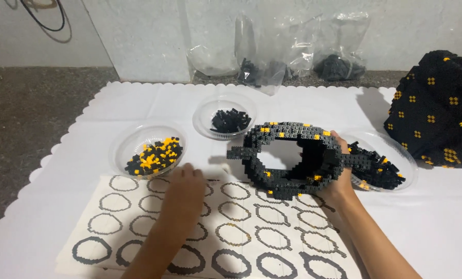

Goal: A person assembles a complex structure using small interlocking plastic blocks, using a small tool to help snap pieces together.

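On the white scalloped mat (437,227), at the centre of view, a hollow ring of small black bricks flecked with yellow (288,157) stands tilted on edge, and the right hand (339,181) grasps its 3 o'clock side, fingers wrapped round the wall. The left hand (185,188) lies palm down at 8 o'clock on the printed sheet of ring outlines (241,232), fingertips curled toward the sheet's top edge; whether it pinches a brick I cannot tell. Just beyond it, at 10 o'clock, sits a clear bowl of mixed black and yellow bricks (153,155); a bowl of black bricks (230,121) sits at 12, a third bowl (386,168) behind the ring at 3. My judgement: keeping a firm, steady hold on the ring's thick wall matters, since the thin protruding row on its left could snap off under pressure.
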